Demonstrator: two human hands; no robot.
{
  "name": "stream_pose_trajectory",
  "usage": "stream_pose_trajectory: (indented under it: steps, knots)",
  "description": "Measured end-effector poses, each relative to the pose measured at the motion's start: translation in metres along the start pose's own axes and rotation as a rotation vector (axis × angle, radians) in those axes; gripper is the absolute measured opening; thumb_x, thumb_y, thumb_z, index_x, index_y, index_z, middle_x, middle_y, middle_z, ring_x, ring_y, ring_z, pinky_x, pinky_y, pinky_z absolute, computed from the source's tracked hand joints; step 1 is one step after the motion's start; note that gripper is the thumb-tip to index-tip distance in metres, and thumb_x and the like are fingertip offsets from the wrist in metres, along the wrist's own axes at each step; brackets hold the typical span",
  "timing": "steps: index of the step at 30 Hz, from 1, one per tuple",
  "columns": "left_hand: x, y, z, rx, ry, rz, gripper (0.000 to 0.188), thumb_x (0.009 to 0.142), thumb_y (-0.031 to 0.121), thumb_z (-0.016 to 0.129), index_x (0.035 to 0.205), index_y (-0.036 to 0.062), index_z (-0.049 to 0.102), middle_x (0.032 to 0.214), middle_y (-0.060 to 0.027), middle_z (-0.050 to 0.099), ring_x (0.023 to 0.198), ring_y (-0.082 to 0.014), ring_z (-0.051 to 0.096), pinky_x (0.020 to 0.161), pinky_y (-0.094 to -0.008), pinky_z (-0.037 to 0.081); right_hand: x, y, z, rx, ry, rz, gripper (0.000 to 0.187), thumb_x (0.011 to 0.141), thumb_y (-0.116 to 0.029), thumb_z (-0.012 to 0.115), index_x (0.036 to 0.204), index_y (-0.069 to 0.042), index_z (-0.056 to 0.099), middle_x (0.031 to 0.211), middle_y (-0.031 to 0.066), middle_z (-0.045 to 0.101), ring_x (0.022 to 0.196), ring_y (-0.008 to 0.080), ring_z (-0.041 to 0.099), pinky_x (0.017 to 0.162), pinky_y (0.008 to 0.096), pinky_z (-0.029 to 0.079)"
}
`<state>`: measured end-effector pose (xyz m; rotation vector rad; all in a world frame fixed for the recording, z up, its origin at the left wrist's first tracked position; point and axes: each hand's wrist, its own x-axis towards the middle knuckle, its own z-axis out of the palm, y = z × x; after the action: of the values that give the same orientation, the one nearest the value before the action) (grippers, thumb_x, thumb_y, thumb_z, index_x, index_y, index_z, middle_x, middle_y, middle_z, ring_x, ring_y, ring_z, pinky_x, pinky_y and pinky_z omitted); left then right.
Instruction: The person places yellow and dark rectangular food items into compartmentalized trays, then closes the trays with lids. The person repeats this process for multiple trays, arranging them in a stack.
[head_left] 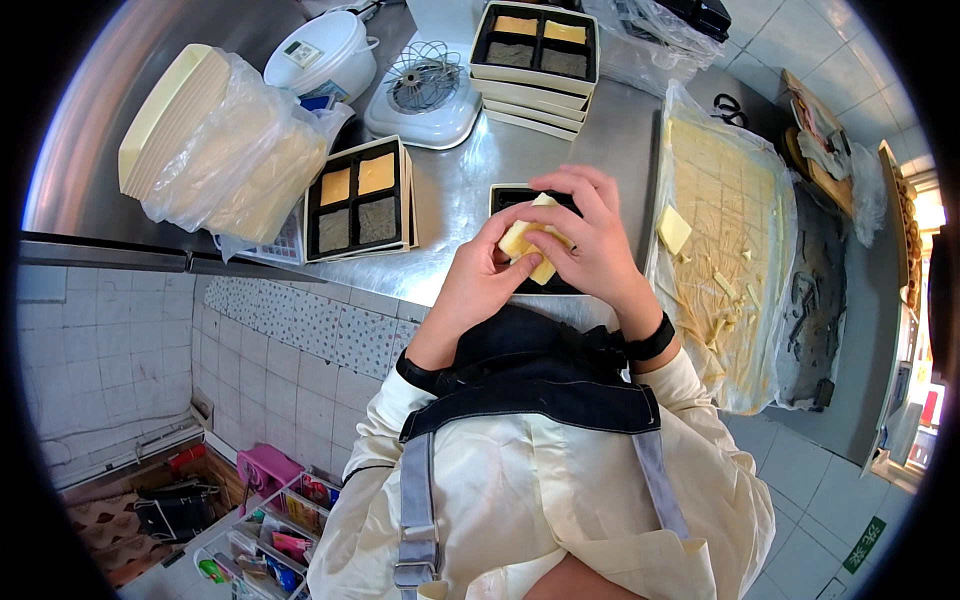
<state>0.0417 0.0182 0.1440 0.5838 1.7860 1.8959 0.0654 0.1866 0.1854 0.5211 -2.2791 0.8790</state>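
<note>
Both of my hands are closed round a pale yellow piece of cake (pixel 543 271), held above a box with a black insert (pixel 508 196) at the counter's front edge. My left hand (pixel 482 268) grips it from the left, thumb on the near side. From the right my right hand (pixel 598 240) curls over it, partly hiding its shape. To the right lies a film-lined tray (pixel 715 180) with a square of pale cake (pixel 674 229) and several offcuts (pixel 728 285).
At left a filled four-section box (pixel 358 205) holds orange and grey squares. Behind stand stacked boxes (pixel 534 52) and a white scale (pixel 425 115) bearing a wire whisk head (pixel 424 76). Bagged cream trays (pixel 225 150), a white lidded tub (pixel 320 58) and black-handled scissors (pixel 730 108) also lie about.
</note>
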Motion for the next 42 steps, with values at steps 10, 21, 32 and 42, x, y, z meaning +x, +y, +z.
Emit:
stream_pose_trajectory:
  steps: [10, 21, 32, 42]
  knots:
    - [-0.001, 0.004, 0.002, 0.059, 0.036, 0.044, 0.051, 0.085, 0.005, 0.063, 0.132, 0.0078, 0.044, 0.096, -0.0046, 0.062, 0.072, -0.0066, 0.056, 0.064, -0.0223, 0.047, -0.007, 0.012, 0.004, 0.174, -0.042, 0.144, 0.013, 0.07, -0.002, 0.072, 0.082, -0.008, 0.068, 0.107, 0.0021, 0.061, 0.107, 0.0273, 0.048, 0.091, 0.0372, 0.041]
    - [0.001, 0.007, 0.002, -0.042, -0.09, -0.026, 0.052, 0.087, 0.002, 0.061, 0.134, 0.0022, 0.039, 0.118, -0.0053, 0.055, 0.099, -0.0094, 0.056, 0.082, -0.0239, 0.048, -0.017, 0.025, -0.025, 0.441, 0.139, 0.414, 0.007, 0.081, -0.004, 0.064, 0.087, -0.004, 0.067, 0.092, 0.0054, 0.065, 0.09, 0.0217, 0.058, 0.085, 0.0327, 0.044]
    - [0.001, -0.018, -0.017, -0.268, -0.024, -0.176, 0.052, 0.086, 0.006, 0.063, 0.133, 0.0031, 0.04, 0.115, -0.0047, 0.057, 0.102, -0.0121, 0.057, 0.086, -0.0254, 0.047, -0.151, 0.059, -0.113, -0.548, 0.133, 0.527, 0.028, 0.069, 0.014, 0.048, 0.091, -0.002, 0.055, 0.087, 0.0111, 0.059, 0.088, 0.0319, 0.055, 0.082, 0.04, 0.042]
    - [0.001, -0.008, -0.011, -0.036, -0.078, -0.102, 0.049, 0.087, 0.003, 0.061, 0.132, 0.0034, 0.041, 0.115, -0.0048, 0.057, 0.1, -0.0111, 0.057, 0.084, -0.0246, 0.048, -0.075, 0.012, -0.068, -0.102, 0.032, 0.439, 0.035, 0.076, 0.007, 0.056, 0.105, -0.01, 0.064, 0.113, 0.0074, 0.061, 0.115, 0.0316, 0.05, 0.096, 0.0407, 0.04]
